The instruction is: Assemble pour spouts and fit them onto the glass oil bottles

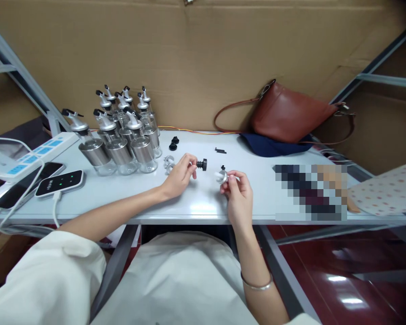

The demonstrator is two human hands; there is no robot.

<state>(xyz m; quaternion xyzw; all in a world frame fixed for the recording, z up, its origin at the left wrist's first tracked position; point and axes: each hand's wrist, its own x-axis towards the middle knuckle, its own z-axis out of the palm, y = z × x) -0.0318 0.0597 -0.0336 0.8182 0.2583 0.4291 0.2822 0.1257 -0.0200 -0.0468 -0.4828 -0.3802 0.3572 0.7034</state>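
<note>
- Clock read from between the hands, 12 at the cardboard (203, 67) wall.
- Left hand (182, 174): fingers curled, gripping a black ribbed stopper (202, 164); wider end points to 3 o'clock.
- Right hand (237, 192): thumb and fingers pinch a silver pourer top (222, 177), held just above the counter (189, 210), at 4 o'clock from the stopper, apart from it.
- Two more silver pourer parts (169, 160), just beside the left hand at its 9 o'clock, partly covered.
- Two black round caps (173, 146), left hand's 11 o'clock.
- Slim black pieces (220, 150), right hand's 11 o'clock, beyond a small black part (223, 167).
- Glass bottles with steel bands (117, 150), 10 o'clock, grouped upright, spouts fitted.
- Power strip (59, 143), 9 o'clock.
- Brown bag (291, 113), 2 o'clock, partly on dark blue cloth (264, 147).
- Dotted fabric (389, 189), 3 o'clock.
</note>
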